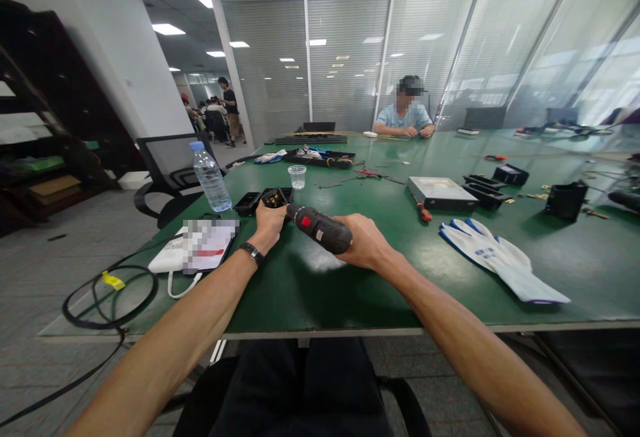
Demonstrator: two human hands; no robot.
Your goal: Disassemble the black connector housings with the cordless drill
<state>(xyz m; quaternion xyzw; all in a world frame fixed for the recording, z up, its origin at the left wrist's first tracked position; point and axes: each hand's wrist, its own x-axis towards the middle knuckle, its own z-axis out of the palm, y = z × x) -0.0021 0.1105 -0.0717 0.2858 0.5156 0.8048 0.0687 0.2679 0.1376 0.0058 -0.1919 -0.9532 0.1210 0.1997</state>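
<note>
No legible text; red label (306,221) on screwdriver (325,230) unreadable.

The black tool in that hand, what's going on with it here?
The person's right hand holds a black electric screwdriver, tip pointing into a small black box that the left hand steadies on the green table. A water bottle and plastic cup stand nearby; white gloves lie to the right.

Green table (350,290): bottle (211,178) at left, cup (297,176) near it, drive (441,192) at centre, gloves (500,258) at right. Cable (107,297) overhangs left edge; chair (167,164) behind; person (404,117) seated opposite.
</note>
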